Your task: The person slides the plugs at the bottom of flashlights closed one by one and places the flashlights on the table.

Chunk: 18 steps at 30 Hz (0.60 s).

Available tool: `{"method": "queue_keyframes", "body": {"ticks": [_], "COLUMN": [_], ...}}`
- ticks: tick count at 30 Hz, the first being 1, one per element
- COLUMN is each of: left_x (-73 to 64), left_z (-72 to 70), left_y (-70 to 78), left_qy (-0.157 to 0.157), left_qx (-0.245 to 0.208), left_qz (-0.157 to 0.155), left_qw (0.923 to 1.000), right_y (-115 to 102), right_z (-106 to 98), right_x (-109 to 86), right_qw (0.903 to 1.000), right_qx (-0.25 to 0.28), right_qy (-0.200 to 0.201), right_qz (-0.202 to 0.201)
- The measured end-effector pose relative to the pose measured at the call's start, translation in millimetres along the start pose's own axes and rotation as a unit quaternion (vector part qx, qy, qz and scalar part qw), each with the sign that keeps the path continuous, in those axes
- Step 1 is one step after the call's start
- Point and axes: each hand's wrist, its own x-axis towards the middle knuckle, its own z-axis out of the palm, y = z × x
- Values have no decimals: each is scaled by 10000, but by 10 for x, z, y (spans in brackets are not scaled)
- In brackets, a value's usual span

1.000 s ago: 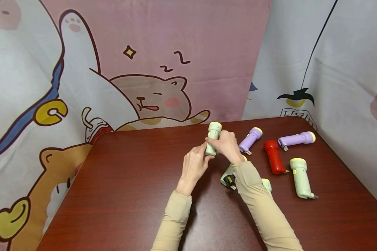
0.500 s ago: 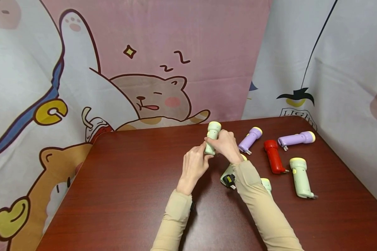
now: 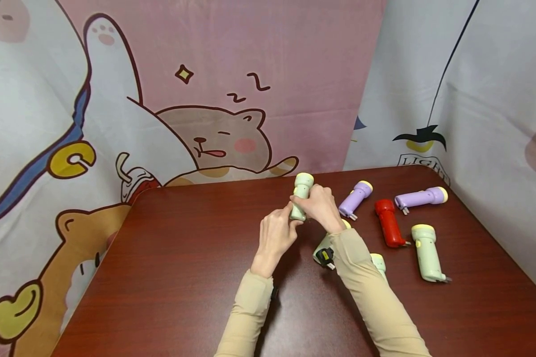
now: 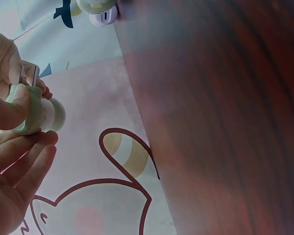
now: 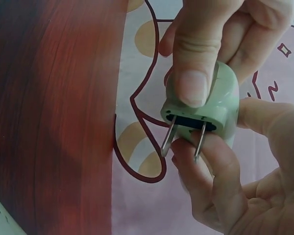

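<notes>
Both hands are on a pale green flashlight (image 3: 301,189) above the far part of the table, its lamp end pointing away. My right hand (image 3: 323,208) grips its body from the right, thumb across it. My left hand (image 3: 277,233) holds the base end from below left. In the right wrist view, two metal plug prongs (image 5: 201,142) stick out of the base. The left thumb (image 5: 192,88) presses on the casing above them, and right-hand fingers (image 5: 225,166) lie at the prongs. The left wrist view shows the prongs (image 4: 35,76) too.
To the right lie two purple flashlights (image 3: 355,199), a red flashlight (image 3: 389,224) and a green flashlight (image 3: 428,253), most with prongs out. My right sleeve (image 3: 362,267) partly covers two more green flashlights (image 3: 321,248). Printed cloth hangs behind the table (image 3: 183,263).
The held flashlight and both hands have shifted very slightly left. The grip looks the same, and the other flashlights lie where they were.
</notes>
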Motion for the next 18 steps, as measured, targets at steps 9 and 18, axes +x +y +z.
{"method": "queue_keyframes", "body": {"ticks": [9,18], "left_x": [-7,-15], "left_z": [-6,-21], "left_y": [3,9], "left_qy": [-34,-101], "left_qx": [31,45], "left_qz": [-49,-87], "left_qw": [10000,9999], "right_y": [-26,-41], "right_z": [2,-1], "right_x": [-9,-14], "right_qw": [9999,9998], "right_qx": [-12,12], "right_qy": [-60,-99], "right_qz": [98,160]}}
